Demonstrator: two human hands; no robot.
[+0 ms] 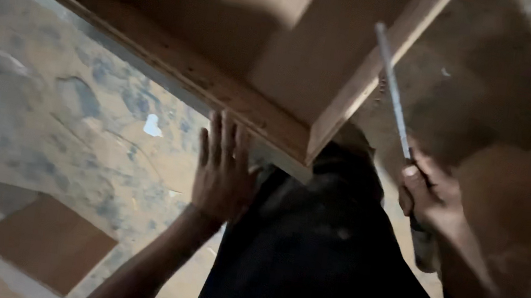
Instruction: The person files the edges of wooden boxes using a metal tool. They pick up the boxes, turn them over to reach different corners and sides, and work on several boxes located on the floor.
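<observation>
My left hand (223, 167) lies flat, fingers together, against the front edge of a wooden box frame (252, 43) made of plywood panels. My right hand (429, 193) is closed around the handle of a thin metal saw blade (392, 84), which slants up and left beside the frame's corner board (374, 67). My leg in dark trousers (319, 260) is bent beneath the frame's corner, between the two hands.
A blotchy grey and tan floor (42, 111) spreads out to the left. A flat brown board (45, 239) lies on it at the lower left, and a small white scrap (153, 126) near the frame. Brown dusty ground (522, 192) lies at the right.
</observation>
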